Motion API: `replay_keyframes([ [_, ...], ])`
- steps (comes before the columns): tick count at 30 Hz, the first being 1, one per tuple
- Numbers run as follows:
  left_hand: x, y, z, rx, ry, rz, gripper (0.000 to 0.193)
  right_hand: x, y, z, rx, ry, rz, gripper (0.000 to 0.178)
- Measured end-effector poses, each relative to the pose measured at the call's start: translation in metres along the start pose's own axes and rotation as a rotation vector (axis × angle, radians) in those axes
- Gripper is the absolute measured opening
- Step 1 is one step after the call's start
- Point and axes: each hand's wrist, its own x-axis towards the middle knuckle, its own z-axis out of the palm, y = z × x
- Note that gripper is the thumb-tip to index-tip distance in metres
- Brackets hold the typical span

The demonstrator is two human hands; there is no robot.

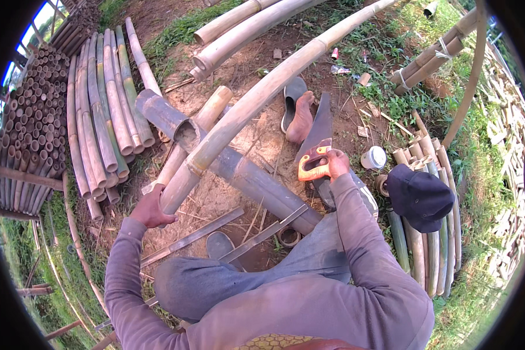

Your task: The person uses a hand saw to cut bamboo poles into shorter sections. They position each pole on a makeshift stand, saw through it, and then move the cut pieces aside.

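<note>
My left hand [151, 209] grips the near end of a long pale bamboo pole [262, 87], its thumb below the cut end. The pole slants away to the upper right and crosses above a thick dark bamboo log [262, 186]. My right hand [338, 164] is closed round the orange handle of a handsaw [319, 128]. The saw's dark blade points away from me, right of the pole and apart from it. Another pale bamboo piece [213, 108] lies under the long pole.
A bare foot [301, 119] is close to the saw blade, beside a loose shoe [294, 96]. Bamboo poles [108, 111] lie at left. To the right are a white cup [373, 157] and a dark cap [420, 197] on a bamboo bundle [417, 256]. Flat strips [192, 236] lie near my legs.
</note>
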Motion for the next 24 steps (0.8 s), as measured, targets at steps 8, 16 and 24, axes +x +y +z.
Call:
replay_keyframes([
  [8, -0.265, -0.198, 0.061, 0.099, 0.159, -0.577, 0.077, -0.017, -0.061, 0.037, -1.326, 0.297, -0.314, 0.073],
  [16, -0.386, -0.293, 0.110, 0.252, 0.370, -0.758, 0.074, -0.031, -0.042, 0.102, -0.706, 0.053, -0.281, 0.082],
  [24, -0.384, -0.324, 0.151, 0.518, 0.755, -0.891, 0.051, -0.047, -0.076, 0.241, 0.493, -0.323, 0.024, 0.062],
])
